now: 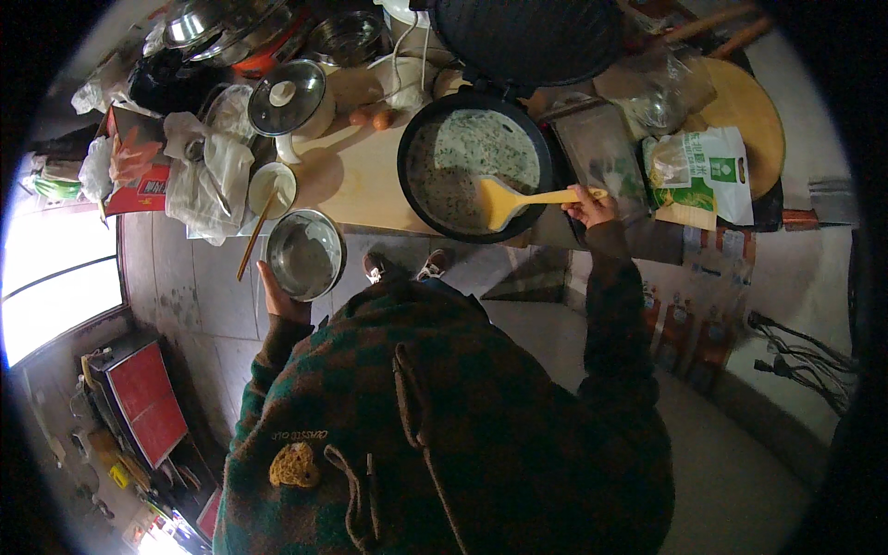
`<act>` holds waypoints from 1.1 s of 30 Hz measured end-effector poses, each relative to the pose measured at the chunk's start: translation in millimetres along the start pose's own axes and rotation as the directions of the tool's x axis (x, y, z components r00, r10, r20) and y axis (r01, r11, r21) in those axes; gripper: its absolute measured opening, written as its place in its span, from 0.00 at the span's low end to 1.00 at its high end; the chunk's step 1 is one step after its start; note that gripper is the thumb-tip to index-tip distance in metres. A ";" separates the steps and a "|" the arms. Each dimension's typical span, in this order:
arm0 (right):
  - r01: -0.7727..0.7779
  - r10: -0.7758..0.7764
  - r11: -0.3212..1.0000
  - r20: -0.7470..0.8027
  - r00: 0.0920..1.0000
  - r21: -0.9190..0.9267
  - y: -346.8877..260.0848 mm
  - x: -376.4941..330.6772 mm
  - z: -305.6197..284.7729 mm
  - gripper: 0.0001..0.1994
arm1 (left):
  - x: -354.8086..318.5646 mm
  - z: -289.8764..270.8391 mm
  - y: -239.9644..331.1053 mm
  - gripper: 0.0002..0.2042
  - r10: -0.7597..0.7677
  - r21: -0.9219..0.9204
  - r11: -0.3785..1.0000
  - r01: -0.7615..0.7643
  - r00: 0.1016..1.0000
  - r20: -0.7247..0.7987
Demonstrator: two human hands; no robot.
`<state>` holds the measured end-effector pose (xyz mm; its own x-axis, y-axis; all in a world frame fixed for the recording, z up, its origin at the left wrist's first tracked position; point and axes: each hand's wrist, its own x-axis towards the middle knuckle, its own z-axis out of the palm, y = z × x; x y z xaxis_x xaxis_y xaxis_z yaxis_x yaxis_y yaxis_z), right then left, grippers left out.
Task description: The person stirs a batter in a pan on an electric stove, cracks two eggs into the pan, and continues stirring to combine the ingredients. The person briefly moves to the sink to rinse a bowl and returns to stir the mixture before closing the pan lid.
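My right hand [586, 206] grips the handle of a yellow spatula [511, 200]. Its blade rests on the near right part of a pale, green-flecked pancake [467, 157] lying in a round black electric griddle pan [413, 199] whose lid [527, 37] stands open behind it. My left hand [277, 296] holds a round steel bowl [304, 255] by its near rim, just off the front edge of the wooden counter [356, 180]. The bowl shows only a thin film of batter inside.
On the counter stand a white bowl [271, 188] with chopsticks [253, 237], a glass-lidded pot [289, 98], two eggs [372, 117], crumpled cloth [208, 176], a red box [139, 176], steel pans [222, 23]. At right lie a dark tray [601, 153], a plastic bag [708, 171] and a round wooden board [745, 106]. Cables [800, 356] run along the floor.
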<state>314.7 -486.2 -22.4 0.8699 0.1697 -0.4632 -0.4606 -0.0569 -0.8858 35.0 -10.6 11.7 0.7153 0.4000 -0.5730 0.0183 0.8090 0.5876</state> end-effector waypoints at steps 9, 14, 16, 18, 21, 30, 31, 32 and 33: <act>0.071 -0.020 0.938 0.150 0.988 -0.339 -72.8 68.1 -17.2 0.12 | -2.7 -1.7 -1.5 0.31 0.021 -0.002 1.000 -0.021 0.999 -0.042; 0.164 -0.071 0.877 0.217 0.974 -0.451 -107.3 80.7 0.8 0.12 | -2.8 -5.3 -1.4 0.31 0.023 -0.031 0.999 -0.023 1.000 0.000; 0.198 -0.095 0.921 0.299 0.950 -0.335 -108.2 81.5 12.5 0.12 | -5.2 -4.1 -2.2 0.32 0.013 -0.060 0.998 -0.014 1.000 -0.003; 0.106 -0.006 0.953 0.334 0.943 -0.283 -96.2 82.2 28.1 0.11 | -5.4 -1.7 -1.5 0.32 0.004 -0.061 0.998 -0.006 1.000 -0.028; 0.037 0.086 0.941 0.342 0.936 -0.336 -77.0 85.4 40.6 0.11 | -7.7 1.9 -1.7 0.31 0.014 -0.053 0.998 -0.018 0.997 -0.074; 0.016 0.160 0.842 0.279 0.947 -0.539 -126.0 126.2 26.2 0.10 | -7.1 2.7 -1.3 0.30 0.020 -0.058 0.998 -0.024 0.997 -0.079; 0.073 0.128 0.844 0.332 0.934 -0.531 -134.0 124.9 29.7 0.10 | -7.2 2.4 -1.6 0.30 0.012 -0.054 0.998 -0.015 0.998 -0.068; 0.102 0.108 0.826 0.333 0.937 -0.555 -143.0 124.0 36.1 0.11 | -7.3 2.0 -1.8 0.30 0.017 -0.049 0.999 -0.019 0.999 -0.039; 0.105 0.099 0.807 0.309 0.946 -0.582 -152.7 122.1 43.5 0.11 | -7.3 1.8 -1.8 0.30 0.016 -0.042 0.999 -0.017 0.999 -0.029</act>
<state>483.5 -414.0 57.5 0.7228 0.4585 -0.5171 -0.1772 -0.6003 -0.7799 31.1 -15.7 15.8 0.6948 0.4250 -0.5802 -0.0231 0.8195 0.5726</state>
